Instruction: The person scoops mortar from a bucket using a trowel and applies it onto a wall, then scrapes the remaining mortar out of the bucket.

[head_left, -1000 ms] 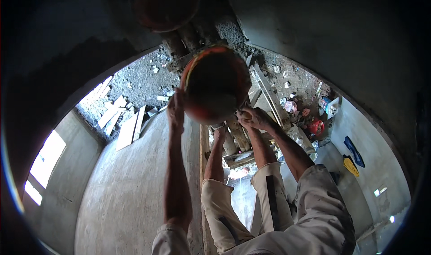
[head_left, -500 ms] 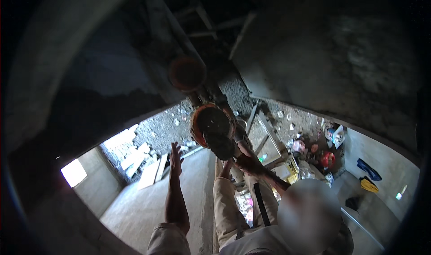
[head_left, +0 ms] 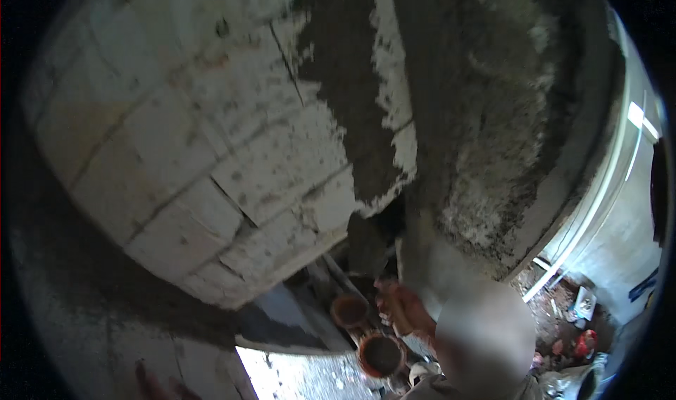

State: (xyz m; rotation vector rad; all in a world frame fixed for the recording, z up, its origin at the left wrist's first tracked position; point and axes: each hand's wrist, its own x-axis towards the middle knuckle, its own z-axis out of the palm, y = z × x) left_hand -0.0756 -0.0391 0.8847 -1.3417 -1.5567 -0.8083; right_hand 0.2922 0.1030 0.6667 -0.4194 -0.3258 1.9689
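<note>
My right hand (head_left: 403, 310) is closed round the handle of a trowel at the lower centre. The trowel's dark, broad blade (head_left: 366, 244) points up toward the lower end of a wet mortar strip (head_left: 348, 69) on the pale block wall (head_left: 274, 160). Whether the blade touches the wall, I cannot tell. Below that hand is an orange-rimmed bucket (head_left: 381, 355) with grey-brown contents; a second round bucket (head_left: 350, 310) sits just beyond it. At the lower left edge my left hand (head_left: 160, 384) shows dimly, fingers apart, near a shadowed surface, with nothing visible in it.
A rough, dark concrete face (head_left: 493, 146) runs along the right of the block wall. Farther right are a pale wall (head_left: 605, 238) and a white pole (head_left: 563, 259). Scattered rubbish with a red bag (head_left: 585, 344) lies low at the right.
The view has swung to the block wall. The trowel, earlier loaded with mortar over the bucket, is now raised toward the wall. My left hand has shifted to the lower left edge.
</note>
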